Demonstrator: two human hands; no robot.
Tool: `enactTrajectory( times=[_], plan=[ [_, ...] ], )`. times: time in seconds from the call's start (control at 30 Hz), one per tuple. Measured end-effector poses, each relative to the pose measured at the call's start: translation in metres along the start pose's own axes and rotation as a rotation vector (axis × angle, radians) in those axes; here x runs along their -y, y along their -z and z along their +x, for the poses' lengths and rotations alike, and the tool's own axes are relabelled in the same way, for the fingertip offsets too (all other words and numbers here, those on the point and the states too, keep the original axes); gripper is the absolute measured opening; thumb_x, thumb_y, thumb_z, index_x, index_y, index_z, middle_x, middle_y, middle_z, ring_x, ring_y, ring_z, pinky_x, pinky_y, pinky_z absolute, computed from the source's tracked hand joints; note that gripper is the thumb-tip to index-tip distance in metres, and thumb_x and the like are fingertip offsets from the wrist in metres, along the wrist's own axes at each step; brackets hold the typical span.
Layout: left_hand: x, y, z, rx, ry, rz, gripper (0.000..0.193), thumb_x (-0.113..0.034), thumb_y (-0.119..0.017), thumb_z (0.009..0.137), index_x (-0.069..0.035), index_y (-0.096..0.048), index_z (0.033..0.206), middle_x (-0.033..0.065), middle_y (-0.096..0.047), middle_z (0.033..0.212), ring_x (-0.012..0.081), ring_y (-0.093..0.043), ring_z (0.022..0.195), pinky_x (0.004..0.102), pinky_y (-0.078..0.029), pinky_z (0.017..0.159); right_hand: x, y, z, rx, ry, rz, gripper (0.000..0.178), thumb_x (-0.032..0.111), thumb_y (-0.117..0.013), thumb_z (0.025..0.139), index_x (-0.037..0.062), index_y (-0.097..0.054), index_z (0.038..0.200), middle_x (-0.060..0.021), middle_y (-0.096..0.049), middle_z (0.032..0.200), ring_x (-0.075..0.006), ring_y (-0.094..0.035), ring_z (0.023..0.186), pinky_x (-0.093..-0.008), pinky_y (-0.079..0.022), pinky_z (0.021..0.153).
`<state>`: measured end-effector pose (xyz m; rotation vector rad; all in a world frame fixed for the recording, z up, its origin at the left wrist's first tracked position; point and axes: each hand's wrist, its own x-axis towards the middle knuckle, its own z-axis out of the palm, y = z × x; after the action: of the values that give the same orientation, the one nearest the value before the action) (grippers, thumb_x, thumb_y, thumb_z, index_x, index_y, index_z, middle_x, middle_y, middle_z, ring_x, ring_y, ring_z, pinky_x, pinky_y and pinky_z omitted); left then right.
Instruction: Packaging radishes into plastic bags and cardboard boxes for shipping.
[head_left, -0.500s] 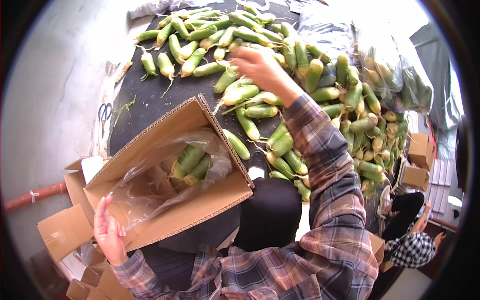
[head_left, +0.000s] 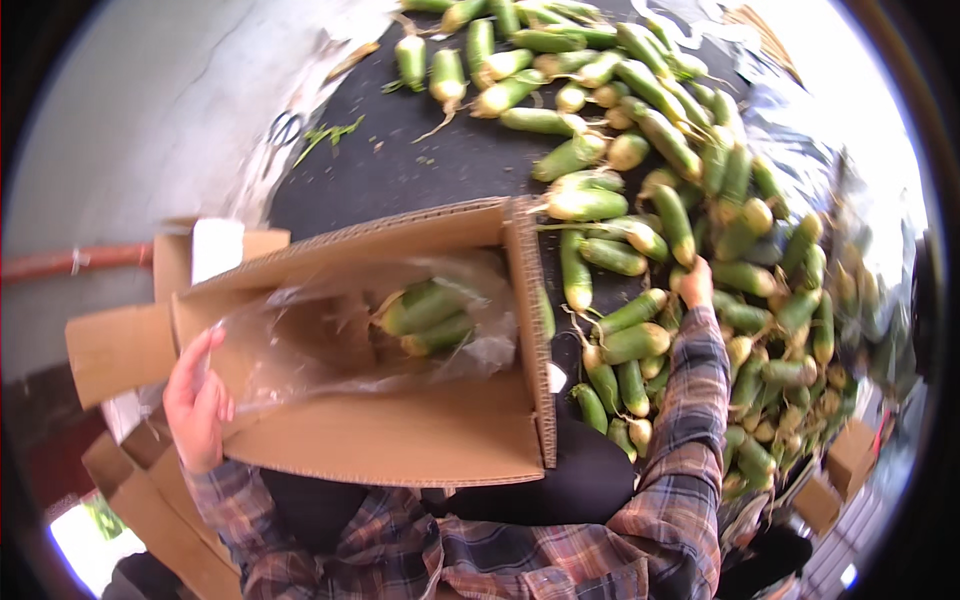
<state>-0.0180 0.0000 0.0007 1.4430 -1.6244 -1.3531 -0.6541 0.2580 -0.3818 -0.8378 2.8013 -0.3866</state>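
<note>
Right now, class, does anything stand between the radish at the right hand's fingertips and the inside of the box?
Yes. Several other radishes lie between that radish by the right hand and the box, and the box's right wall stands up on that side. The box's top is open.

The right hand (head_left: 695, 287) is blurring against a green radish (head_left: 674, 222), most of its fingers hiding, leaving the grip unclear. Inside the cardboard box (head_left: 390, 445), the clear bag (head_left: 300, 345) is clouding the bagged radishes (head_left: 425, 310), while the end wall is covering most of another radish (head_left: 548, 312). Up top, the edge is cutting off several radishes (head_left: 505, 18). Upper left, the scissors (head_left: 285, 128) are smearing, too small for detail; far right, the plastic bags (head_left: 865, 290) are blurring out.
</note>
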Motion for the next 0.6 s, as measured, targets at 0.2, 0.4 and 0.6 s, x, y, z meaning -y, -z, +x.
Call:
enactTrajectory(
  times=[0.2,0.4,0.6],
  plan=[
    [-0.008,-0.001,-0.001,0.036,-0.044,-0.031,0.044,0.001,-0.044,0.088,0.002,-0.042,0.132,0.0137,-0.05,0.13,0.0007,-0.04,0.055,0.0165,-0.039,0.05,0.058,0.048,-0.035,0.066,-0.156,-0.056,0.023,0.032,-0.065,0.081,0.0104,-0.067,0.087,-0.016,-0.066,0.088,-0.034,-0.063,0.086,-0.0433,-0.049,0.073],
    [-0.005,0.003,-0.001,0.172,-0.041,-0.089,0.047,-0.006,-0.051,0.088,0.0,-0.041,0.134,0.0128,-0.047,0.134,-0.0004,-0.043,0.057,0.016,-0.039,0.049,0.068,0.113,-0.025,-0.355,0.337,0.309,0.017,0.018,-0.064,0.086,0.0024,-0.066,0.081,-0.0101,-0.064,0.106,-0.0201,-0.059,0.082,-0.0305,-0.046,0.074],
    [-0.021,0.009,-0.019,0.36,-0.048,-0.101,0.056,-0.006,-0.054,0.086,0.0,-0.035,0.138,0.0123,-0.038,0.142,0.0014,-0.046,0.056,0.017,-0.042,0.05,0.21,0.27,-0.102,-0.139,0.114,1.108,0.026,0.022,-0.05,0.096,0.0005,-0.065,0.098,-0.0013,-0.066,0.091,-0.0034,-0.051,0.07,-0.0187,-0.039,0.06]
  ],
)
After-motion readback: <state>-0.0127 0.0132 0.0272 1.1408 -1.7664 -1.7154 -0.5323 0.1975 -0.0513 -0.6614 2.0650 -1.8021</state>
